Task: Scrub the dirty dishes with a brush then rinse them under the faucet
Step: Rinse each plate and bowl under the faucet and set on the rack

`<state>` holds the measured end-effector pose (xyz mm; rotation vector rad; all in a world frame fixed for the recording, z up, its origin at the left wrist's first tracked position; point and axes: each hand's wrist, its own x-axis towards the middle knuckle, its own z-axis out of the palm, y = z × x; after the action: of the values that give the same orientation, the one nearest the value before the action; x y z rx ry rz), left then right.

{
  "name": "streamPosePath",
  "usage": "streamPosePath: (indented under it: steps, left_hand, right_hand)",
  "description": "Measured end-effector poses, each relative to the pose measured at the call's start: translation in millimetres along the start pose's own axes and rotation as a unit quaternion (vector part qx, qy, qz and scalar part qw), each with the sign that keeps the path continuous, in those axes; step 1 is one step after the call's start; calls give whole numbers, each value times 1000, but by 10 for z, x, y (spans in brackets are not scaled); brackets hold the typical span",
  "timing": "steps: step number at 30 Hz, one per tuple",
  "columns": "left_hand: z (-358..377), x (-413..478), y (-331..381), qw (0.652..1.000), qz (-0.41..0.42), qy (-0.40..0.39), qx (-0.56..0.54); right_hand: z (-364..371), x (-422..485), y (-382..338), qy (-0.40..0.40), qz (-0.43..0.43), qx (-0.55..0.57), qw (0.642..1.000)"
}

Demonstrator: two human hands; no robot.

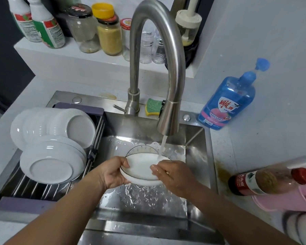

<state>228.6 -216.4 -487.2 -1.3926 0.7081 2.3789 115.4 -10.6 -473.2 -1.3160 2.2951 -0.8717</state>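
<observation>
Two hands (113, 172) on dish (143, 165) rim

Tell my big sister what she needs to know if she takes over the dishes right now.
Left hand grips the white plate by its left rim; right hand rests wet fingers on its right rim.
Faucet runs onto the plate, over the sink.
Done: clean plates stand in the drying rack.
Left: finish rinsing, rack it. No brush in view.
</observation>
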Motion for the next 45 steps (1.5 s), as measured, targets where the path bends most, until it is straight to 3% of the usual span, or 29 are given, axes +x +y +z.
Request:
streamPosePath:
  steps: [3, 6, 8, 11, 13, 17, 19, 22, 26, 28, 31, 34, 37, 39, 42, 45]
  left_hand:
    - [28, 84, -140, 995, 103, 15, -2]
    - [73, 111, -223, 985, 170, 37, -12]
    - [124, 94, -243, 979, 194, 62, -3]
    - [160, 116, -245, 970, 227, 88, -11]
    - [177, 138, -244, 962, 253, 102, -7]
    - [248, 162, -246, 932, 326, 156, 26]
    - [276, 180, -303, 930, 323, 171, 39]
    - [348, 179, -480, 953, 281, 115, 17]
    - [393, 145, -619, 950, 299, 89, 12]
    - [336, 137, -556, 946, 310, 94, 13]
    - [243, 77, -388, 937, 324, 112, 58]
    - [206, -21, -304, 926, 328, 130, 131]
    - [241, -90, -353, 945, 298, 87, 106]
    - [268, -94, -412, 956, 280, 46, 77]
    - [291, -78, -439, 966, 248, -5, 66]
    - [283, -66, -357, 969, 233, -7, 81]
  right_hand:
    - [76, -45, 169, 5, 48, -41, 998]
    - [83, 35, 236, 115, 88, -78, 986]
    - [22, 119, 191, 144, 168, -90, 971]
    - [-62, 237, 152, 54, 290, 16, 955]
    - [-48, 263, 175, 13, 301, 68, 951]
    - [7, 247, 119, 88, 316, 106, 939]
    - [98, 221, 61, 130, 333, 141, 923]
    - [276, 213, -13, 191, 378, 223, 878]
    - [407, 197, -59, 191, 419, 334, 823]
    - [413, 195, -42, 168, 408, 329, 835]
    - [285, 274, -16, 174, 383, 235, 876]
    - [65, 343, 6, 162, 325, 10, 932]
    - [40, 377, -52, 129, 197, -223, 946]
    - [175, 399, -121, 69, 127, -234, 961]
    - [357, 380, -220, -57, 92, -128, 986]
    - [391, 270, -338, -128, -1, -96, 987]
